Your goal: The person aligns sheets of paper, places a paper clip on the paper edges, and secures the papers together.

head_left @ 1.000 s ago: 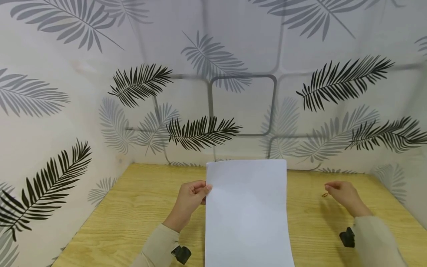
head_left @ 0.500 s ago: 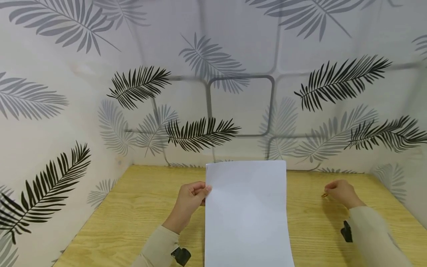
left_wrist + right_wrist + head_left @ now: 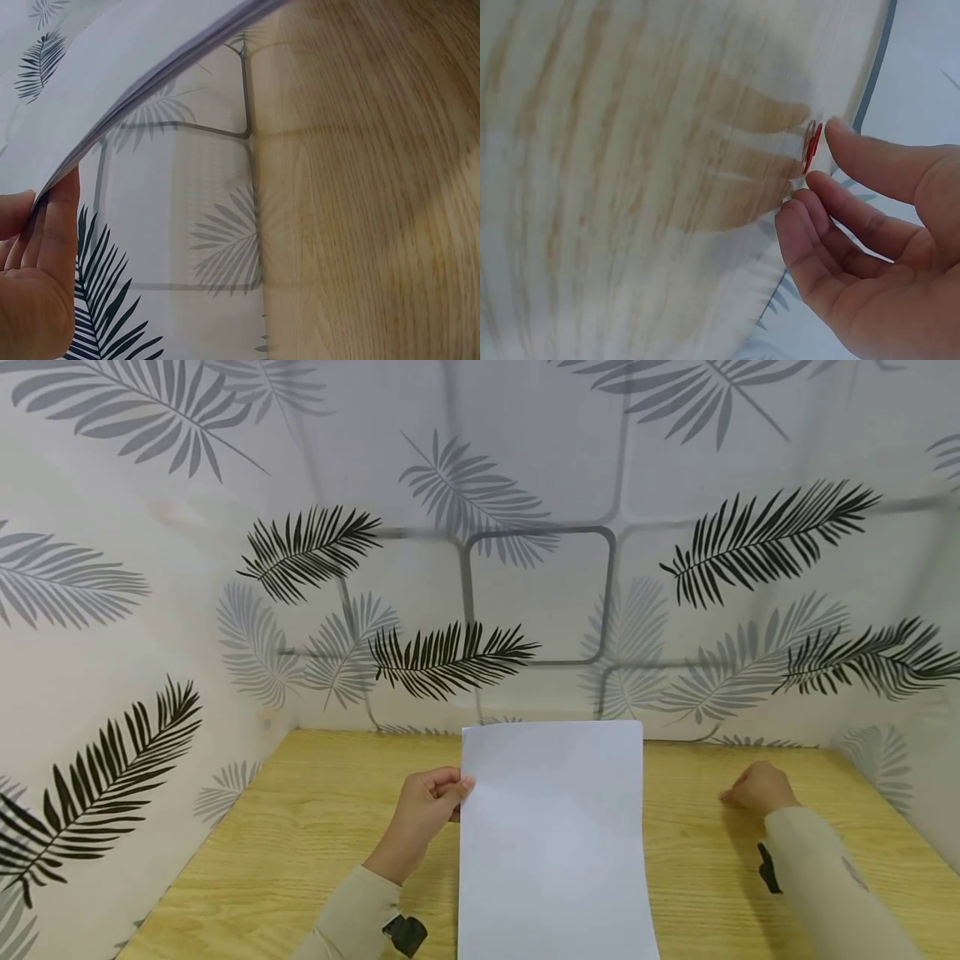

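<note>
In the head view my left hand point(image 3: 431, 810) pinches the left edge of a white stack of paper point(image 3: 551, 835). Its thumb lies on the front and its fingers behind; the left wrist view shows layered sheets point(image 3: 150, 86) bending away from the grip. To the right of the paper, my right hand point(image 3: 761, 789) is low over the table with curled fingers. A small red paper clip point(image 3: 817, 140) sits between its thumb tip and index fingertip in the right wrist view, right at the tabletop. The clip is hidden behind the fingers in the head view.
The light wood-grain table point(image 3: 300, 860) runs back to a white wall covering point(image 3: 540, 593) printed with black and grey leaves. Black wrist cameras sit at the left cuff point(image 3: 405, 935) and the right cuff point(image 3: 768, 868).
My right hand has moved slightly left and down onto the paper clip, which showed below its fingertips earlier and is now covered in the head view. The left hand and paper hold still.
</note>
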A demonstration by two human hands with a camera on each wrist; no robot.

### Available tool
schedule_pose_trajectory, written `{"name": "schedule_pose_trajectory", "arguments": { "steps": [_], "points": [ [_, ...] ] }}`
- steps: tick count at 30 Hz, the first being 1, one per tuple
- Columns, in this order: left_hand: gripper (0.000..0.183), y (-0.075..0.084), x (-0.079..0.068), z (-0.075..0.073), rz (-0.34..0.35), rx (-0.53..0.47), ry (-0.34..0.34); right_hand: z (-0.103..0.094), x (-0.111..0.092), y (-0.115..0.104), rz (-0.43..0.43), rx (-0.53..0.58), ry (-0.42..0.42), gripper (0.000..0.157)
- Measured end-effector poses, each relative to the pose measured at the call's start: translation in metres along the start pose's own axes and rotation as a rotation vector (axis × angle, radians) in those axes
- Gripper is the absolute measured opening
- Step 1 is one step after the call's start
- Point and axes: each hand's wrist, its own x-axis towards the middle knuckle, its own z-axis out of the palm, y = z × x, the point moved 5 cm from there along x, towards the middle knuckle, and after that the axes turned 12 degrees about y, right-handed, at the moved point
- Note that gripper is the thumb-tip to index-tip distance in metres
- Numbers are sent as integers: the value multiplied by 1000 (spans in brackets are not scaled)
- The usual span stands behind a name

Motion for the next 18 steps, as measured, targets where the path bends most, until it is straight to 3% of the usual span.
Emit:
{"name": "schedule_pose_trajectory", "arguments": {
  "steps": [12, 18],
  "points": [
    [17, -3, 2, 0, -3, 3, 6, 9, 10, 9, 21, -46, 31, 34],
    [18, -3, 1, -1, -17, -1, 4, 9, 8, 11, 41, -52, 1, 46]
  ]
}}
